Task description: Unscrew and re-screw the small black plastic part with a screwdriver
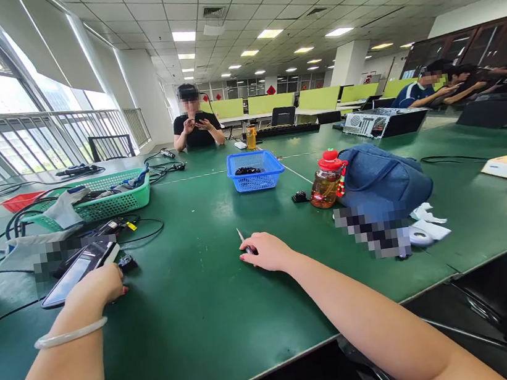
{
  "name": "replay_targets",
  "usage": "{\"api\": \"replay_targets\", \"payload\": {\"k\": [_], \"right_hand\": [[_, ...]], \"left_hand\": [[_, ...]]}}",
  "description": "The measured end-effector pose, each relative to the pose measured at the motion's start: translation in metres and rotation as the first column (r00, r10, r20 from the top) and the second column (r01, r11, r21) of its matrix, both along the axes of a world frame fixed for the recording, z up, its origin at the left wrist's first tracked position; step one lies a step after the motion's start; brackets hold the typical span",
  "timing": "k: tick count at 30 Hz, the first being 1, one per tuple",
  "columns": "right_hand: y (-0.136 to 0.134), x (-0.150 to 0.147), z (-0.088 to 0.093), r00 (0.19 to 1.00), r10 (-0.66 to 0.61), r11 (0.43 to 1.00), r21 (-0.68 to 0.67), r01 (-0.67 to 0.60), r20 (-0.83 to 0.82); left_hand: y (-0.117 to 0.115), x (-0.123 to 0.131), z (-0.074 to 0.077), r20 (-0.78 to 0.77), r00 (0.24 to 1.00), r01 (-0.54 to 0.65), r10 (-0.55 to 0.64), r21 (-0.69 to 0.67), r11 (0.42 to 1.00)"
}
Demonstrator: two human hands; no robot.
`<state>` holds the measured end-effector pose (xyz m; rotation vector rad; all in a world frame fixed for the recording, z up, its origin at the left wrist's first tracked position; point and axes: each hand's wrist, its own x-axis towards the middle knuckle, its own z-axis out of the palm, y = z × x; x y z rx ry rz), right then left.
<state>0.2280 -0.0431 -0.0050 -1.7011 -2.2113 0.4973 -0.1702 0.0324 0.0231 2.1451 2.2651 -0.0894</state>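
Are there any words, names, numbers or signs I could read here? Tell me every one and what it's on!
None can be read for sure.
Red diamond signs at the back: too small and blurred.
Yellow tag by the cables: too small.
Phone-like device by the left hand: nothing readable on its screen.
Pen-like tool in the right hand: no writing shows.
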Motion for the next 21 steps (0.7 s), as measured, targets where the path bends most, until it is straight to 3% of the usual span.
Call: {"api": "replay_targets", "payload": {"k": [4,10,16,21], "right_hand": [[0.002,0.001,-0.003,1.000,0.001,1.000,0.012,-0.001,-0.007],[0.002,0.001,-0.004,1.000,0.008,1.000,0.010,-0.008,-0.006],[0.002,0.000,-0.004,1.000,0.003,1.000,0.008,-0.002,-0.013],[0.001,-0.001,-0.002,1.000,0.004,1.000,0.010,-0.003,-0.012]], "left_hand": [[-0.012,0.012,0.013,-0.079,0.996,-0.039,0.035,-0.048,0.998],[-0.023,0.032,0.029,-0.069,0.997,-0.027,0.041,0.187,0.982],[-0.009,0.023,0.019,-0.053,0.991,0.131,-0.122,0.207,0.970],[-0.007,0.021,0.015,-0.029,0.988,0.157,-0.154,0.169,0.973]]}}
